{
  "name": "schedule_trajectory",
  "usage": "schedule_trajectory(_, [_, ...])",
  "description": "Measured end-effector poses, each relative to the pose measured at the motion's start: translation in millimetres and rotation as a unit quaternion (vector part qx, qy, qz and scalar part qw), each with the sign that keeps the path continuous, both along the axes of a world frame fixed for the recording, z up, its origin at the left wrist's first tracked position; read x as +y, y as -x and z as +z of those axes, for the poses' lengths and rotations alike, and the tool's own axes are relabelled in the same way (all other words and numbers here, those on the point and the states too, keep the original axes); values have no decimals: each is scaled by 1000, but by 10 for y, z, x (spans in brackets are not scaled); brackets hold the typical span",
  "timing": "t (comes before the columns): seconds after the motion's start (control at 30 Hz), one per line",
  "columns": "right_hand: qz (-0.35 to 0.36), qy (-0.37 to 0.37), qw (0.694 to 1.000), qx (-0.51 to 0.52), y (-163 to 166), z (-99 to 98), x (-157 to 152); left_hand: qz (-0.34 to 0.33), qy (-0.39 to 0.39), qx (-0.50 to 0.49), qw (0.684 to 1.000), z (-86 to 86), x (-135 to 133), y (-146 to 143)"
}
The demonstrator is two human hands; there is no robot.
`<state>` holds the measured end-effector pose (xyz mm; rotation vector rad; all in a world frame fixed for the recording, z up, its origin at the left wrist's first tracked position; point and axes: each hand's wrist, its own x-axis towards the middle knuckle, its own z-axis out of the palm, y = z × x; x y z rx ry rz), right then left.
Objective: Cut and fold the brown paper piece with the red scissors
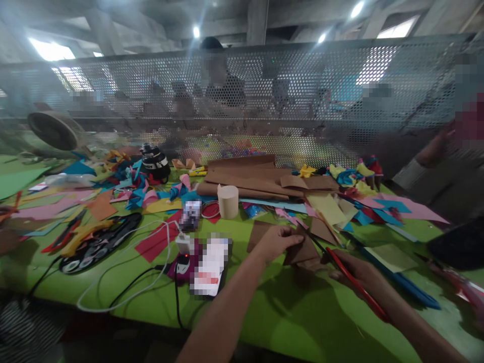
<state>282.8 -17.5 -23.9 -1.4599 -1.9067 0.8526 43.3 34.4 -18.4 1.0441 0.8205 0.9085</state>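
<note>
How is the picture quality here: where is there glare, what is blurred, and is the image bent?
In the head view, ceiling lamps flare white and haze the perforated metal screen; the people behind it are blurred. The green table curves at the edges from lens distortion. The left hand on the brown paper is fairly sharp; the right hand with red scissors lies in shadow.
</note>
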Motion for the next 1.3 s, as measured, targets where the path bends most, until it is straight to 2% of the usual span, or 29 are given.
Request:
schedule_trajectory(0.13, [-6, 39, 999, 13, -2, 55, -50, 40, 22, -2, 999, -50, 31, -1])
schedule_trajectory(0.23, [-20, 72, 995, 70, 27, 43, -83, 92, 5, 5, 996, -68, 40, -13])
schedule_trajectory(0.3, [-53, 79, 987, 129, 88, 40, -85, 115, -9, -2, 993, -51, 24, -28])
schedule_trajectory(0.4, [-114, 52, 964, 234, 247, 99, -45, 126, -13, -7, 992, 12, -32, -52])
schedule_trajectory(0.47, [-129, 34, 948, 287, 377, 172, 5, 123, -18, -5, 992, 54, -70, -68])
schedule_trajectory(0.6, [-145, 8, 931, 334, 598, 294, 110, 117, -34, -26, 992, 81, -99, -89])
schedule_trajectory(0.83, [-156, -29, 934, 319, 690, 323, 179, 112, -19, -46, 993, 44, -79, -91])
schedule_trajectory(1.03, [-112, 2, 949, 295, 521, 158, 219, 122, 12, -84, 989, -7, -2, -81])
schedule_trajectory(1.17, [-60, 19, 976, 207, 305, 75, 165, 162, 11, -91, 983, 4, 31, -51])
schedule_trajectory(1.3, [-23, 44, 991, 126, 194, 119, 36, 169, 15, -84, 982, 38, 10, -42])
